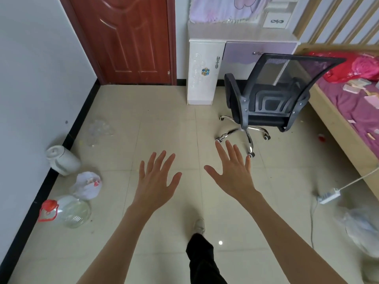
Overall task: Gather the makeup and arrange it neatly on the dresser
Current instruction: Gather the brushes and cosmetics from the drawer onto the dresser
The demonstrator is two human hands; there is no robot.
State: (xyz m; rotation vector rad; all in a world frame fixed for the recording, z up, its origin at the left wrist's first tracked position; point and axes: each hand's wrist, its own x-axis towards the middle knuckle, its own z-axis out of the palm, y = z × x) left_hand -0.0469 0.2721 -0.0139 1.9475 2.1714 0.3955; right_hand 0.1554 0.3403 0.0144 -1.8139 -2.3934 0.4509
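Note:
My left hand (156,179) and my right hand (232,171) are stretched out in front of me over the tiled floor, fingers spread, holding nothing. The white and lilac dresser (207,58) stands against the far wall, its top bare apart from a cloth hanging behind it. Several small flat items (354,87), pale and pink, lie scattered on the purple bed sheet at the right; whether they are makeup is too blurred to tell. Both hands are far from the dresser and from the bed.
A black mesh office chair (272,95) stands in front of the dresser. A wooden bed frame (336,119) runs along the right. A power strip (328,196) and plastic bags lie at right. A white bin (61,160), bag and bottle (67,212) sit by the left wall. A brown door (127,37) is shut.

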